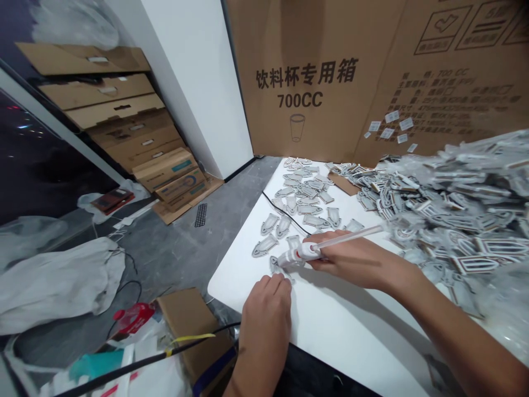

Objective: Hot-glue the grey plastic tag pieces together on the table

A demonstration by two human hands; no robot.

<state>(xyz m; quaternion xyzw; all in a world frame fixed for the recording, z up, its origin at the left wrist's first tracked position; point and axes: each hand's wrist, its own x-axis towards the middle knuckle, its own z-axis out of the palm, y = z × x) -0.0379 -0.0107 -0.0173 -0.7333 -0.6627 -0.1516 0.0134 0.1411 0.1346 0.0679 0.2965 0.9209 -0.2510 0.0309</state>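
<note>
My right hand (343,256) is wrapped around a white hot glue gun (305,252); a translucent glue stick (351,236) juts from its rear. The gun's nozzle points left and down at a small grey-edged, clear tag-like piece (274,266) on the white table. My left hand (268,302) is closed beside the nozzle, its bent fingertips pinching the near end of that piece, which they partly hide. Several similar grey-edged pieces (264,246) lie spread over the table just beyond both hands.
A large heap of wrapped pieces (450,215) covers the table's right side. Behind rises a big cardboard carton (306,49) with small labels on it. A black cable (285,212) crosses the white table (330,325). Stacked boxes (136,121) and an open carton (188,320) stand to the left.
</note>
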